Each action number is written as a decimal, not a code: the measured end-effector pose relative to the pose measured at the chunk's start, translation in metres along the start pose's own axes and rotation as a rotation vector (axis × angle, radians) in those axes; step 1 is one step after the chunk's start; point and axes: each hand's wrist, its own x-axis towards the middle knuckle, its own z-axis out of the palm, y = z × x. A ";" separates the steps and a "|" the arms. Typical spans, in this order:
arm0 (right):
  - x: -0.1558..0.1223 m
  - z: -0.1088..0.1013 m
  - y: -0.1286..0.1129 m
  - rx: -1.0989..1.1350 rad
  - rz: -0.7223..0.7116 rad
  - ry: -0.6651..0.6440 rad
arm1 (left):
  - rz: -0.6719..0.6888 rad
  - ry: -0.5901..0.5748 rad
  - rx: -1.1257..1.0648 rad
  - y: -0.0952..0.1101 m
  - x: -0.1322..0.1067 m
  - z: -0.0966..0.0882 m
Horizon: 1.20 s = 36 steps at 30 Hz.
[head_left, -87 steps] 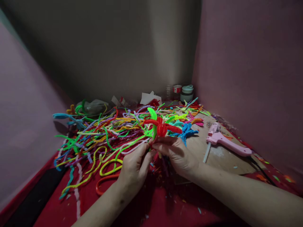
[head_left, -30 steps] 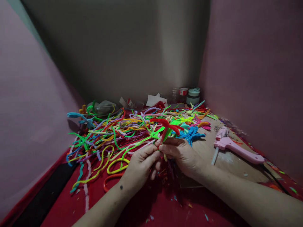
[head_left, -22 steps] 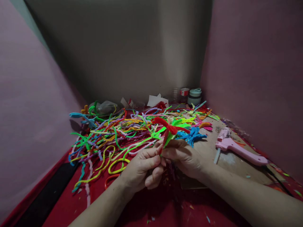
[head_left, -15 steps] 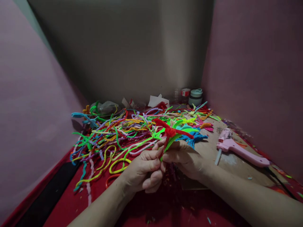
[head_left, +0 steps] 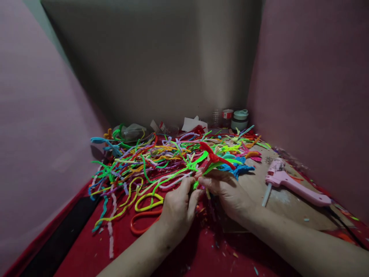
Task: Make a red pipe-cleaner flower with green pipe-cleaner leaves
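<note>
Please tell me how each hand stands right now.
Left hand: at the lower end of the red-and-green fuzzy piece; grip cannot be told.
Right hand: closed, holding that piece.

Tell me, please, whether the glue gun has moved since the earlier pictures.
No: the glue gun lies at the same spot on the cardboard, beside the pale smear. It appears farther right, but so does the cup: the camera moved.

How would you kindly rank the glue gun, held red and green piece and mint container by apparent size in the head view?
Glue gun
Red and green piece, partly hidden
Mint container
</note>
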 end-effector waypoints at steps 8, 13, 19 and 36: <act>-0.005 0.006 -0.002 -0.022 -0.024 -0.041 | 0.091 0.014 0.009 -0.005 0.003 -0.001; -0.004 0.004 -0.011 -0.266 -0.059 -0.096 | -0.302 -0.019 -0.481 0.009 0.006 -0.002; -0.002 0.005 -0.006 -0.207 -0.096 -0.078 | -0.533 -0.202 -0.972 0.012 0.009 -0.008; -0.001 0.003 0.001 -0.192 -0.102 -0.039 | 0.076 -0.035 -0.023 -0.001 0.002 -0.003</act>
